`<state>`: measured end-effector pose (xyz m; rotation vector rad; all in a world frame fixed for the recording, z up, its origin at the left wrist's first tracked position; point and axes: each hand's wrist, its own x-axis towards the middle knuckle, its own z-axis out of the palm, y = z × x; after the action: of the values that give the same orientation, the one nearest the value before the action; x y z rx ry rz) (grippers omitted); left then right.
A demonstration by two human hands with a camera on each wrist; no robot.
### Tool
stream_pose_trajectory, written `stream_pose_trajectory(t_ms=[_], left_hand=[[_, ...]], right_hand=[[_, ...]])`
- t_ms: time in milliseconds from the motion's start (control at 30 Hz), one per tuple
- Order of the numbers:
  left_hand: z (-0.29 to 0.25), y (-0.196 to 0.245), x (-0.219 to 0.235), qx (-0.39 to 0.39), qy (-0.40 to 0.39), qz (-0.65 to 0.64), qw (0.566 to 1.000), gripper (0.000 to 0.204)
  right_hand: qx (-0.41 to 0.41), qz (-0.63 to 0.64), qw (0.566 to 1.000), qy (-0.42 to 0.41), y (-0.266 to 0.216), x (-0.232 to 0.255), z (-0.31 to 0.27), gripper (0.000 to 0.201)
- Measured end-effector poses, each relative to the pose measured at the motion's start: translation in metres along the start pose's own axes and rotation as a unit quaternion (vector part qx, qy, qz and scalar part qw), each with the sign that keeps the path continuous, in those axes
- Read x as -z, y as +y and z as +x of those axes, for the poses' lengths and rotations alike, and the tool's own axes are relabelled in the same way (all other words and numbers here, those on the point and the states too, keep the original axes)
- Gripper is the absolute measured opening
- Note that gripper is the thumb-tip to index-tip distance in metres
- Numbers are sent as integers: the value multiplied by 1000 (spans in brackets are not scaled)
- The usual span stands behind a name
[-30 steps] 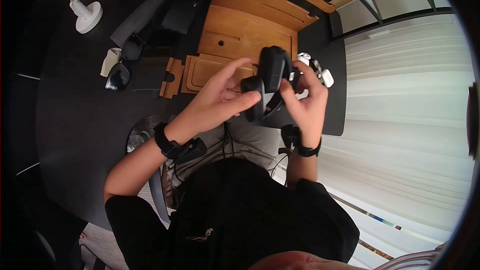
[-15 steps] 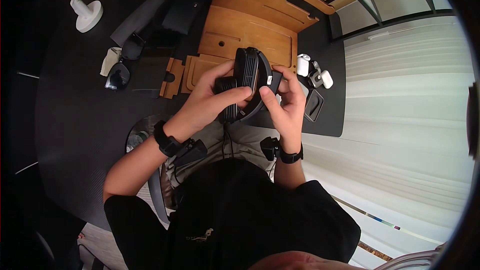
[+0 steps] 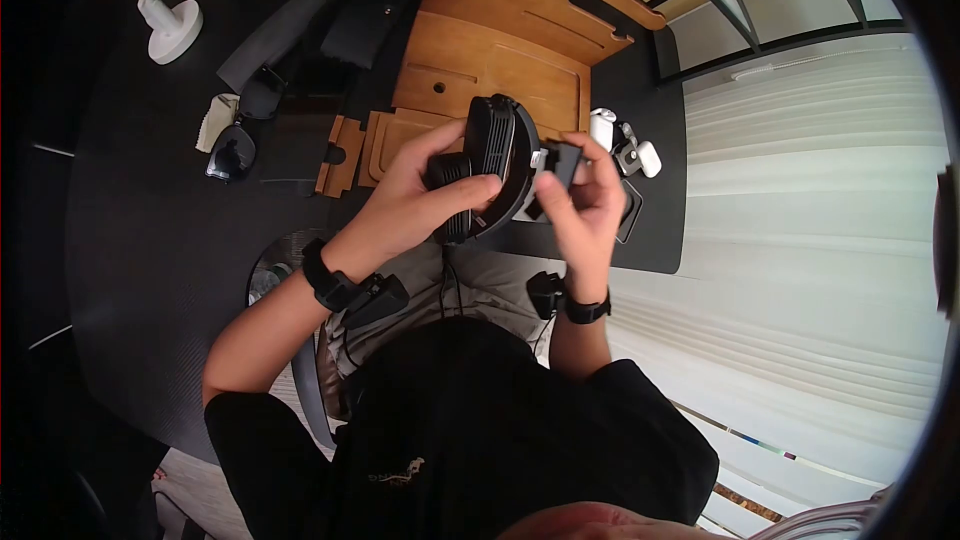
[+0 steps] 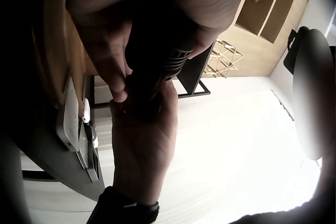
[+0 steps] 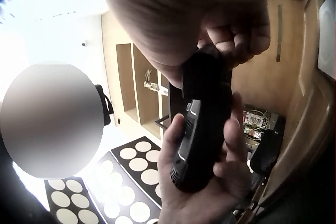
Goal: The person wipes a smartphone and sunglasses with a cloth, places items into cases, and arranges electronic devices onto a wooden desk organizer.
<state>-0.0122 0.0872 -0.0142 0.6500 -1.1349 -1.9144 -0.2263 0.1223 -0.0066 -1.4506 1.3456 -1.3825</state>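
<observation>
My left hand (image 3: 420, 180) grips a black device (image 3: 490, 145) with vent slots and a curved band, its thumb lying across the inner side. At the outer side of the band, my right hand (image 3: 590, 205) pinches a small black block (image 3: 565, 162) between thumb and fingers. The right wrist view shows the block (image 3: 540, 202) end-on to the device body (image 5: 194, 150), with the left fingers wrapped round the lower part. In the left wrist view the device (image 4: 157, 50) is dark and largely covered by the hands. Both hands are above the desk's front edge.
Behind the hands stands a wooden desk organizer (image 3: 480, 60). To the right lie white earbud cases (image 3: 648, 159) and a dark tray (image 3: 630, 210). Sunglasses (image 3: 232, 152), a cloth (image 3: 218, 122), a grey case (image 3: 270, 40) and a white head-shaped stand (image 3: 175, 32) are on the left.
The device moved left and turned to show its vents, with the left thumb now across it. In the last half second the right hand shifted slightly right and tilted the small block against the band.
</observation>
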Motion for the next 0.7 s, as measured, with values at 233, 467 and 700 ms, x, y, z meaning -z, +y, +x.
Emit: stream_pose_trajectory(t_ms=[233, 467, 700], left_hand=[[5, -2, 5, 3, 38, 9, 999, 54], [5, 1, 0, 12, 70, -32, 997, 36], [5, 1, 3, 18, 57, 2, 998, 51]], right_hand=[[-71, -195, 978, -32, 29, 118, 78, 43], [-124, -422, 898, -25, 105, 216, 157, 47], [-129, -469, 873, -42, 137, 225, 164, 59]])
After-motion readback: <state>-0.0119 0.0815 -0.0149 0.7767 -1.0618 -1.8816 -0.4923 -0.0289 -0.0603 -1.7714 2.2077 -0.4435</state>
